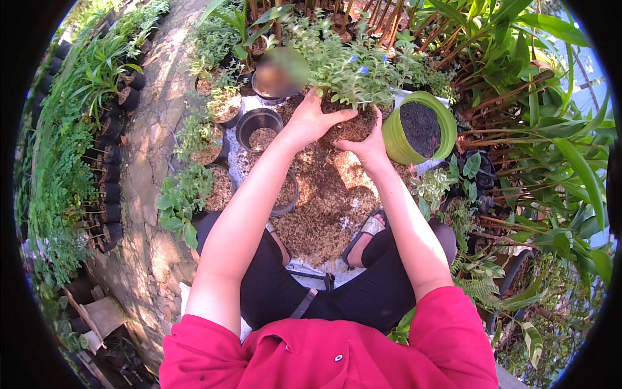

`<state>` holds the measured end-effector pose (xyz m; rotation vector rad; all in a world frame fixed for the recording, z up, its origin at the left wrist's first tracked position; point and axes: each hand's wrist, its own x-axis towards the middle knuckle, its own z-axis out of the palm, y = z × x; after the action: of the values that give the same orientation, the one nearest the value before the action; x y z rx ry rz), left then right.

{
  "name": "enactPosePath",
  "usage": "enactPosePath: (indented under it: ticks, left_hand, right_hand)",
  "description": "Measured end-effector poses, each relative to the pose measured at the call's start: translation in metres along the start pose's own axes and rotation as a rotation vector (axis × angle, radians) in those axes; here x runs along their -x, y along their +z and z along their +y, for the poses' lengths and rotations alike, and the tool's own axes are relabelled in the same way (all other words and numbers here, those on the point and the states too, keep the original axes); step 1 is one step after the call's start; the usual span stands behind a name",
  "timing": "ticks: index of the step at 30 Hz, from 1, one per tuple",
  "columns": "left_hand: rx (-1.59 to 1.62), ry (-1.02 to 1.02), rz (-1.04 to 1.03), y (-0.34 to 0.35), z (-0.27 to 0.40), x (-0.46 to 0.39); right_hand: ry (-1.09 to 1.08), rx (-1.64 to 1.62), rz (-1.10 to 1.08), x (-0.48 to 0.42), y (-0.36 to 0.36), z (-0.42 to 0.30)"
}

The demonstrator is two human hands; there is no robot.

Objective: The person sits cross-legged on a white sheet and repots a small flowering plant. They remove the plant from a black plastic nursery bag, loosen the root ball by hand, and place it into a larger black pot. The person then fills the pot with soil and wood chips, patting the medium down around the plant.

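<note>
A leafy plant with small blue flowers (357, 80) stands in front of me, with a brown clump of soil (354, 130) below its foliage. My left hand (315, 120) is at the clump's left side, its thumb stretched across the upper edge and its fingertips partly hidden by leaves. On the right and nearer side, my right hand (367, 148) curves around the clump with thumb and fingers spread. Beneath both hands lies loose brown potting mix (311, 219), spread over a white sheet (238, 158). Just right of my right hand, a lime-green pot (449, 129) holds dark soil, tilted towards the right.
A black pot (245, 127) with some mix stands left of my left forearm; another (291, 204) is partly behind it. Potted seedlings (218, 189) line the sheet's left side. A stone path (150, 170) runs further left. Tall leafy plants (544, 121) crowd the right.
</note>
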<state>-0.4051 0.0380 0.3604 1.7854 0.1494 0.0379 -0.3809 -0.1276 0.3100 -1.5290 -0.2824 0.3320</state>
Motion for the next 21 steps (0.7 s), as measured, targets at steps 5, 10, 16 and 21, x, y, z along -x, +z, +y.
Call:
enactPosePath:
  ticks: [5, 10, 16, 21]
  left_hand:
    - [0.099, -0.078, -0.077, -0.008, -0.008, -0.016]
    - [0.267, -0.038, -0.039, -0.022, 0.000, -0.017]
    - [0.318, -0.007, 0.042, -0.019, 0.010, -0.014]
    - [-0.307, 0.321, 0.028, 0.018, 0.000, -0.005]
  right_hand:
    - [0.064, -0.340, -0.039, -0.003, -0.005, 0.007]
    - [0.073, -0.559, -0.095, -0.006, -0.014, -0.001]
    - [0.170, -0.664, 0.030, -0.013, -0.036, 0.013]
    - [0.102, -0.721, -0.006, -0.018, -0.039, 0.008]
